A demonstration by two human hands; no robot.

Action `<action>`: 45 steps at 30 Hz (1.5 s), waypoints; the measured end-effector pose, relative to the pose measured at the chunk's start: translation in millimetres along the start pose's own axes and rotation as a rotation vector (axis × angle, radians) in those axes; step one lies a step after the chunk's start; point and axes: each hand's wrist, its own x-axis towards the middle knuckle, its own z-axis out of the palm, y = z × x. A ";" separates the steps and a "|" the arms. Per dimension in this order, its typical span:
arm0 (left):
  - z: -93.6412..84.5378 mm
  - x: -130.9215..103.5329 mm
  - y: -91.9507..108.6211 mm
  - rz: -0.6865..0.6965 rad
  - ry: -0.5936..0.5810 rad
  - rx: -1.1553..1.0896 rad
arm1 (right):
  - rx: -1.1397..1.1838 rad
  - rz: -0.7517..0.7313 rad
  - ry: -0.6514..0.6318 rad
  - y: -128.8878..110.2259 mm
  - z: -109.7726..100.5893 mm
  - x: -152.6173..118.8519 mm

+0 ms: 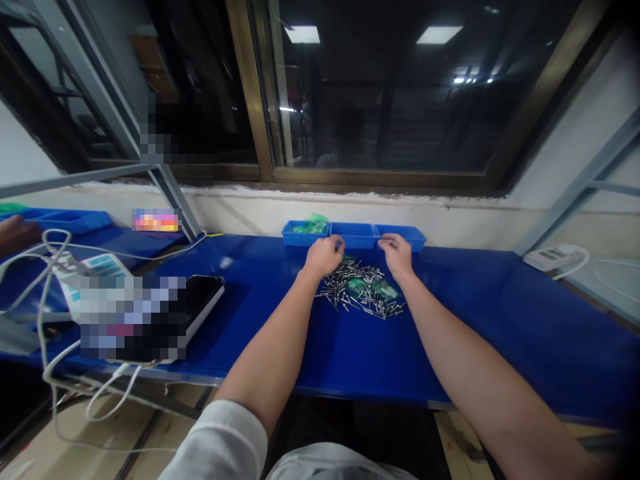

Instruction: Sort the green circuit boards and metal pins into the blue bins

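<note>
A pile of thin silver metal pins (337, 288), shaped like blind rivets, lies on the blue tabletop (360, 357) with green plastic pieces (356, 287) among them. My left hand (325, 256) is over the pile's far left edge, its fingers curled and closed. Across from it, my right hand (398, 254) is at the far right side of the pile with fingertips pinched together. Anything in either hand is too small to make out. Just behind the hands stand three joined blue bins: the left bin (294, 239) contains green plastic, beside a middle bin (353, 244) and a right bin (416, 244).
At left, a black-topped device (204, 293) lies by white cables (47, 360). A co-worker's hand (19, 235) reaches near another blue bin (85, 221). A white power strip (556, 257) sits at right. Metal frame posts (175, 200) and a window (380, 100) bound the bench.
</note>
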 end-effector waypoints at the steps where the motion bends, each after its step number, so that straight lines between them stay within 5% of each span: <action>1: 1.5 -2.4 -1.9 -0.008 0.009 0.010 | 0.040 0.018 0.012 3.2 -2.0 2.9; 9: -4.5 -5.6 -20.6 -0.217 0.051 0.106 | -0.052 -0.037 -0.013 13.5 -8.0 5.9; 16: 5.4 -0.4 -38.5 -0.336 -0.026 0.076 | -0.463 -0.149 -0.277 3.2 7.2 -14.4; 31: 27.6 9.7 -29.3 -0.398 -0.127 0.071 | -0.603 -0.137 -0.446 -4.5 16.5 -23.7; 38: 24.6 3.4 -11.2 -0.130 0.061 0.099 | -0.417 -0.209 -0.371 -9.5 17.4 -24.9; 45: 23.3 -3.7 4.7 0.252 0.012 -0.071 | -0.054 -0.141 -0.474 -14.4 21.0 -26.4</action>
